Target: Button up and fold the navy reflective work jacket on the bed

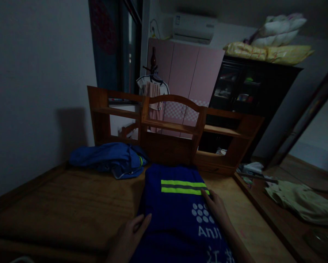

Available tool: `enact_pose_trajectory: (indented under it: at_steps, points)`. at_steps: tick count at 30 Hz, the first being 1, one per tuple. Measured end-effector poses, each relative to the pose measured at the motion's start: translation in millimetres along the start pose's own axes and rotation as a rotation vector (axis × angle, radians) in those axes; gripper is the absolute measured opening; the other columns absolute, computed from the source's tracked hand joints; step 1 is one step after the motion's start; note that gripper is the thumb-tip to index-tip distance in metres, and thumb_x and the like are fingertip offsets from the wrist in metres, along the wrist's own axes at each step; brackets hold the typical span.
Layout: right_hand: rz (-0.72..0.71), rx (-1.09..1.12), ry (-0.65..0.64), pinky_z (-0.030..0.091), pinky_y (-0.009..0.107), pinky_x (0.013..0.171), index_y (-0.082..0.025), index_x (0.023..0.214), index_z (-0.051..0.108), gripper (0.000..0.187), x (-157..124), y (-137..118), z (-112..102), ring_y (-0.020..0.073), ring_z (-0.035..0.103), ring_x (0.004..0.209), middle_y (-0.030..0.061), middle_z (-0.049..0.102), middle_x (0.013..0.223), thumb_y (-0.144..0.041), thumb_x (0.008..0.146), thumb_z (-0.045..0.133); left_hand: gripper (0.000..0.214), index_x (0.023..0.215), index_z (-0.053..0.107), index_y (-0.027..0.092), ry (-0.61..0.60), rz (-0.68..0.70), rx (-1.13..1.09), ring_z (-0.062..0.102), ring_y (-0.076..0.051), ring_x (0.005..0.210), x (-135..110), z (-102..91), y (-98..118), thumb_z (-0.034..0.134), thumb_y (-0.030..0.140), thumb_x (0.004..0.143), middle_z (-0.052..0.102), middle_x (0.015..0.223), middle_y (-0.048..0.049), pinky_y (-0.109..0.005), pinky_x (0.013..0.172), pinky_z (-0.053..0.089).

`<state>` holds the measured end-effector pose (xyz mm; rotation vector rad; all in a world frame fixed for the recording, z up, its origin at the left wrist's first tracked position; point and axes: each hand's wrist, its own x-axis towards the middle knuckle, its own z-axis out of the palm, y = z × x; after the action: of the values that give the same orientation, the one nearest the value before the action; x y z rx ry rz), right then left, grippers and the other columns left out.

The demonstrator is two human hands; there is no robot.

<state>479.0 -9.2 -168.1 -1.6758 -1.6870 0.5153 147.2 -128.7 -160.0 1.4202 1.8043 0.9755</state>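
Observation:
A dark blue work garment (172, 215) lies folded on the wooden bed boards in front of me. It has a yellow-green reflective stripe (183, 187) across its far part and white dots with the letters "ANJI" on its right side. My left hand (129, 235) is at the garment's left edge, thumb and forefinger a little apart; its other fingers are hidden. Along the right edge, my right hand (214, 204) rests with fingers stretched out, their tips at the end of the stripe. Neither hand visibly grips the cloth.
Another blue garment (109, 157) lies crumpled at the back left, by the wooden headboard (169, 146). A white wall (38, 91) borders the left side. Beyond the bed's right rail, a pale green cloth (301, 201) lies on a brown surface. Pink wardrobes (184, 73) stand behind.

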Motion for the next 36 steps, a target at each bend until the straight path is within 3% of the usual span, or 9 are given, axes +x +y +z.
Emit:
enact_pose_trajectory:
  at_steps: [11, 18, 27, 30, 36]
  points:
    - [-0.001, -0.030, 0.021, 0.043, 0.028, 0.070, -0.019, 0.086, 0.061, 0.046, 0, -2, -1, 0.0234, 0.063, 0.081, 0.0059, 0.068, 0.083, -0.060, 0.087, 0.039, 0.051, 0.102, 0.070, 0.018, -0.075, 0.017, -0.020, 0.063, -0.022, 0.101, 6, 5.4, -13, 0.047, 0.058, 0.080, 0.070, 0.107, -0.0061, -0.024, 0.087, 0.047]
    - [-0.022, -0.035, 0.023, 0.043, 0.029, 0.065, -0.019, 0.086, 0.062, 0.047, -3, -4, -1, 0.0236, 0.063, 0.076, 0.0058, 0.068, 0.079, -0.059, 0.087, 0.038, 0.052, 0.095, 0.072, 0.019, -0.071, 0.005, -0.017, 0.066, -0.023, 0.095, 0, -0.2, 2, 0.043, 0.060, 0.081, 0.073, 0.098, -0.0067, -0.024, 0.079, 0.050]
    - [-0.012, -0.046, 0.009, 0.045, 0.030, 0.073, -0.018, 0.092, 0.063, 0.048, 0, 0, 1, 0.0242, 0.063, 0.085, 0.0072, 0.068, 0.087, -0.059, 0.086, 0.039, 0.051, 0.095, 0.072, 0.020, -0.061, 0.016, 0.060, 0.066, -0.023, 0.093, 6, 5.7, -7, 0.042, 0.060, 0.081, 0.073, 0.095, -0.0057, -0.022, 0.075, 0.049]
    - [-0.003, 0.004, -0.016, 0.047, 0.031, 0.074, -0.017, 0.095, 0.063, 0.045, 1, 1, 1, 0.0245, 0.064, 0.086, 0.0075, 0.069, 0.090, -0.057, 0.083, 0.047, 0.054, 0.097, 0.070, 0.019, -0.065, 0.011, 0.096, 0.066, -0.023, 0.091, 6, 8.4, -9, 0.042, 0.063, 0.081, 0.073, 0.095, -0.0067, -0.023, 0.074, 0.048]
    - [-0.028, 0.322, -0.123, 0.051, 0.034, 0.082, -0.017, 0.109, 0.062, 0.042, 3, -10, -9, 0.0257, 0.064, 0.095, 0.0082, 0.069, 0.105, -0.046, 0.078, 0.058, 0.051, 0.097, 0.069, 0.021, -0.023, 0.074, 0.228, 0.064, -0.018, 0.069, 0, 15.9, -11, 0.047, 0.063, 0.079, 0.069, 0.072, -0.0038, -0.022, 0.063, 0.045]
